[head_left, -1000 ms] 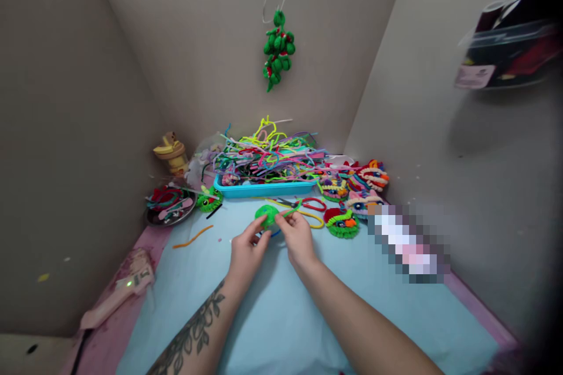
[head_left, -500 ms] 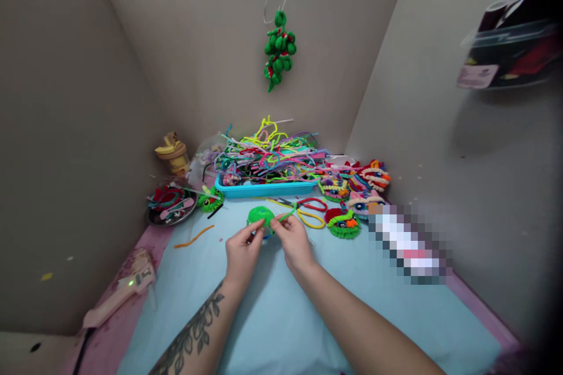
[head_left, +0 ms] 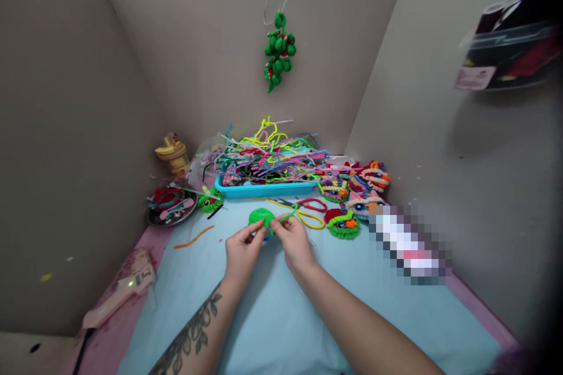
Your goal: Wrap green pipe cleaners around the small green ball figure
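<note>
Between my hands is a bright green pipe-cleaner piece (head_left: 260, 216), rounded, with a little blue at its lower edge. My left hand (head_left: 243, 249) pinches its lower front between thumb and fingers. My right hand (head_left: 292, 240) is closed on a green pipe cleaner (head_left: 294, 211), whose free end sticks up past the fingers toward the scissors. Both hands meet just above the blue table cover. Scissors (head_left: 314, 205) with one red and one yellow handle lie right behind my right hand. The underside of the green piece is hidden by my fingers.
A blue tray (head_left: 264, 190) heaped with pipe cleaners stands at the back. Finished pipe-cleaner birds (head_left: 343, 224) lie to the right. On the left are a metal bowl (head_left: 191, 214), an orange pipe cleaner (head_left: 193, 237) and a glue gun (head_left: 121, 296). A green bundle (head_left: 280, 50) hangs behind.
Both hands keep almost the same place and grip. The green piece has tilted very slightly; nothing else on the table has visibly moved.
</note>
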A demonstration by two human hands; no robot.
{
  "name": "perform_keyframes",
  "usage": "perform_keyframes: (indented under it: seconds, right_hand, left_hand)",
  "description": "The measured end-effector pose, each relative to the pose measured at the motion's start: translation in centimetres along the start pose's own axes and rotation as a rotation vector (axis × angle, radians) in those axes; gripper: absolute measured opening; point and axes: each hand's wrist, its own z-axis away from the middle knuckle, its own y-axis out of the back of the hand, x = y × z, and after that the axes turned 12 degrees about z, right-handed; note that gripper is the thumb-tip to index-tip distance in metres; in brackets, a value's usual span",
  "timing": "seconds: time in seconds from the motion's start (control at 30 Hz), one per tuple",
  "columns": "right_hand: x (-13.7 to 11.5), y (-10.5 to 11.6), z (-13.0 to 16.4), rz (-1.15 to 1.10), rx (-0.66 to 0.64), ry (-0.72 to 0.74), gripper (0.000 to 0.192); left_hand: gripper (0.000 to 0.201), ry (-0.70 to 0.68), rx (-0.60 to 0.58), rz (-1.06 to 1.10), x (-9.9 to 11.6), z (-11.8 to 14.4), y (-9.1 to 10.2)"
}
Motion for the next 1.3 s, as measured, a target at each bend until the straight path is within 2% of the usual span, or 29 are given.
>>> perform_keyframes:
  seconds: [0.33, 0.5, 0.57, 0.73, 0.87, 0.9, 1.0, 1.17, 1.3]
  right_hand:
    - [0.3, -0.1, 0.0, 0.025, -0.003, 0.017, 0.025]
    - [0.0, 0.3, -0.4, 0.049, 0.003, 0.016, 0.024]
    - [-0.1, 0.4, -0.4, 0.064, -0.002, 0.003, 0.024]
    - [-0.7, 0.4, -0.2, 0.083, -0.069, -0.007, 0.027]
    - [-1.5, 1.4, 0.0, 0.214, -0.117, -0.074, 0.026]
    - [-1.7, 1.7, -0.1, 0.258, -0.094, -0.047, 0.026]
    - [-2.3, 2.7, -0.4, 0.393, -0.002, 0.154, 0.018]
    - [-2.5, 3.4, -0.9, 0.669, 0.022, 0.425, 0.028]
    - [-2.4, 3.7, -1.1, 0.75, 0.054, 0.513, 0.016]
  left_hand:
    - [0.028, 0.04, 0.033, 0.076, -0.1, -0.1, -0.1]
    - [0.043, 0.086, -0.047, 0.164, 0.1, -0.4, 0.0]
    - [0.04, 0.098, -0.069, 0.151, 0.1, -0.6, 0.1]
    - [0.033, 0.032, 0.019, 0.071, 0.2, -0.8, 0.6]
    - [0.035, 0.028, 0.129, 0.068, 0.5, -1.2, 1.4]
    - [0.036, 0.036, 0.153, 0.079, 0.5, -1.3, 1.6]
    - [0.04, 0.082, 0.183, 0.148, 0.2, -1.8, 2.0]
    - [0.044, 0.188, 0.091, 0.277, -0.1, -1.9, 1.8]
    - [0.043, 0.212, 0.067, 0.294, 0.0, -1.8, 1.4]
